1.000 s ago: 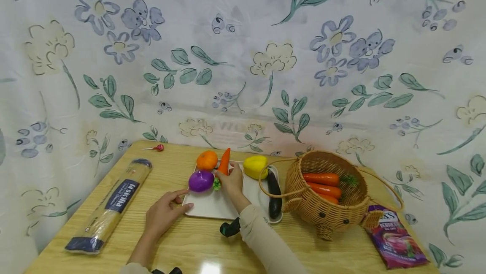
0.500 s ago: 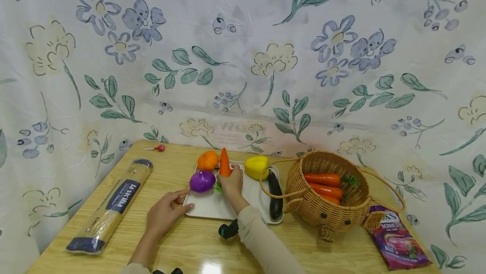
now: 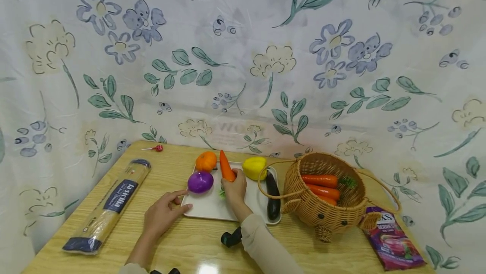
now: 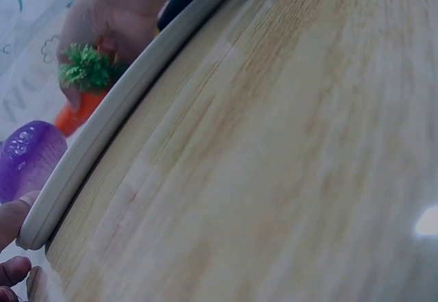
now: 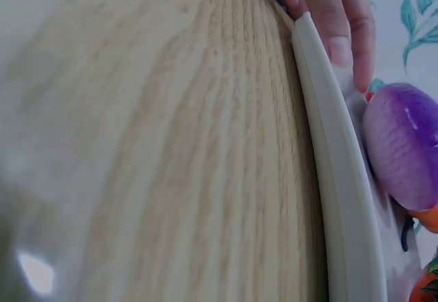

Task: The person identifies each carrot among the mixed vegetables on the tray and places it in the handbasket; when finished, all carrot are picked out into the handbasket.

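Note:
In the head view my right hand grips an orange carrot by its thick end, tip pointing away, over the white tray. The carrot's green leafy top shows below that hand in the left wrist view. My left hand holds the tray's near left corner, thumb and fingers at its rim. Just beyond those fingers sits a shiny purple onion-like vegetable. Behind it is an orange pumpkin-like piece. A yellow pepper and a dark eggplant lie on the tray's right side.
Right of the tray stands a wicker basket with several carrots; its handle reaches over the tray's edge. A purple snack bag lies farther right. At left are a spaghetti pack and a lollipop. A patterned curtain hangs behind.
My right hand has drawn the carrot slightly right and toward me, away from the purple vegetable, and its tip now leans left instead of right. My left hand stays at the tray corner.

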Available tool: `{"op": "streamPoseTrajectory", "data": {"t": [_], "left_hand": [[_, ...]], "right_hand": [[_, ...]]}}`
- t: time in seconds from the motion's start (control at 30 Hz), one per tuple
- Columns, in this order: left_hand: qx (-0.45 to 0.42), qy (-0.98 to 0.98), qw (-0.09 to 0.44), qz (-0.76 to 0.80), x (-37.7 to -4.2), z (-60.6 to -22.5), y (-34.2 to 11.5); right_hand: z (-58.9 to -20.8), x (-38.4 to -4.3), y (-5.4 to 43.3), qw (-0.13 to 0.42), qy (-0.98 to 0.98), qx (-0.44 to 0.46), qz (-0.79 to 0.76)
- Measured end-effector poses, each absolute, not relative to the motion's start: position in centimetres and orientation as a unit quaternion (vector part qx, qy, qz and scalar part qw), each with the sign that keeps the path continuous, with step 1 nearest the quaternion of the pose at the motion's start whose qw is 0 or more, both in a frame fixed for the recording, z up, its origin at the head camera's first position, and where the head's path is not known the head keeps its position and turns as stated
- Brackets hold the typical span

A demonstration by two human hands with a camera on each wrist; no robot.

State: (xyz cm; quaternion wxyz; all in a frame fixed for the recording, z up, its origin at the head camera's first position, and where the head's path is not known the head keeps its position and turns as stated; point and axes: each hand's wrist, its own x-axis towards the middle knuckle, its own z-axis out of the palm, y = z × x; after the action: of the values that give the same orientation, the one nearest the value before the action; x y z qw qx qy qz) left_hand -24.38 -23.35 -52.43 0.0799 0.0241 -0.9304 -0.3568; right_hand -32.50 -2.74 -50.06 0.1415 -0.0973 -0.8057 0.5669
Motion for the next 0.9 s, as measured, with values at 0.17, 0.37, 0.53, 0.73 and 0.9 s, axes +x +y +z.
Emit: {"op": "streamPoseTrajectory", "data": {"t": [0.17, 0.37, 0.53, 0.73, 0.9], "left_hand": [[0.019, -0.932, 0.081, -0.353, -24.5, -52.4, -23.3], [0.012, -0.932, 0.08, -0.353, -24.6, -52.4, -23.4], [0.01, -0.933, 0.079, -0.352, -24.6, -52.5, -23.5], [0.006, -0.933, 0.082, -0.351, -24.4, -52.5, -23.5], [0.006, -0.934, 0.078, -0.348, -24.4, -52.4, -23.5]], "right_hand": [[-49.1, -31.3, -1.6, 0.147, -0.792, -0.079, 0.588], [-46.7, -29.7, 0.3, 0.117, -0.789, -0.028, 0.602], [-44.5, -29.3, 2.4, 0.055, -0.779, 0.022, 0.624], [-42.0, -29.0, 5.5, -0.013, -0.773, 0.112, 0.624], [-40.4, -29.0, 7.9, -0.065, -0.77, 0.185, 0.607]]}}
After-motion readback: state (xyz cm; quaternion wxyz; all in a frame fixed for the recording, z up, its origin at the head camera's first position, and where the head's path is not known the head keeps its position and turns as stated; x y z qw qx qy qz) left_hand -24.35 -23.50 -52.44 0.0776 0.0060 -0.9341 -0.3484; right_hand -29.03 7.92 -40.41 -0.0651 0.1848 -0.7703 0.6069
